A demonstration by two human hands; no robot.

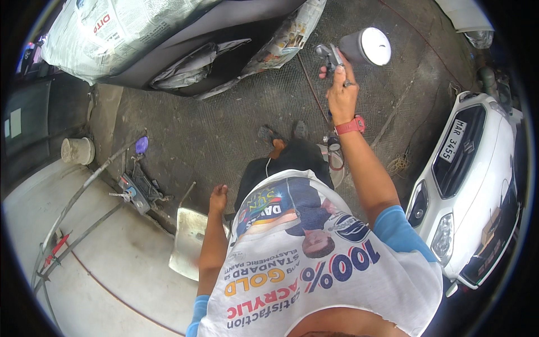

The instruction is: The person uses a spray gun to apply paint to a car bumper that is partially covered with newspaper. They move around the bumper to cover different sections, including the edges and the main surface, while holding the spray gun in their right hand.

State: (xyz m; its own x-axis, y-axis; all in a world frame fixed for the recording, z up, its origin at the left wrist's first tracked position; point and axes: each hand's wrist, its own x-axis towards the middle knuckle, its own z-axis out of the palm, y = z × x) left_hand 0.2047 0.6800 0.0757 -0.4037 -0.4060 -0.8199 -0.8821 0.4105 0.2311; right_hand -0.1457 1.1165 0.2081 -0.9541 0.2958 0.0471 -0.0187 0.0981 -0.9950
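My right hand [341, 92], with a red watch on its wrist, is raised and wrapped round the handle of a metal spray gun [332, 56]. A grey paint cup [352, 48] with a white round lid [376, 46] is fixed to the gun. To the left of the gun stands a dark grey car body panel [236, 42], with newspaper masking [135, 33] over the parts around it. A gap separates gun and panel. My left hand [219, 199] hangs low beside my hip, its fingers loosely curled with nothing seen in them.
A hose [314, 92] runs over the mesh-covered floor [224, 135]. At right stands a white car [477, 163]. A white bucket [77, 151], a metal jack-like device [135, 194], a pale chair [188, 241] and long poles [84, 188] are on the left.
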